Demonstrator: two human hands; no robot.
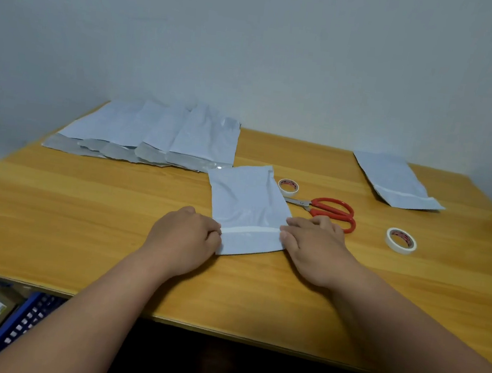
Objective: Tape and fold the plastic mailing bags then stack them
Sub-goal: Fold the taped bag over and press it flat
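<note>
Where wall (254, 49) meets table (82, 213) | bags (152, 132) | crate (24, 314)

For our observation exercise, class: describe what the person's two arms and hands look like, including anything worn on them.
Both forearms are bare right to the picture's lower edge: no sleeves show. The left hand and right hand wear no gloves, and no watch, bracelet or ring shows. Fingernails look short and unpainted.

Taped pale bag (248, 205) flat — others (152, 132) overlapping behind
</note>
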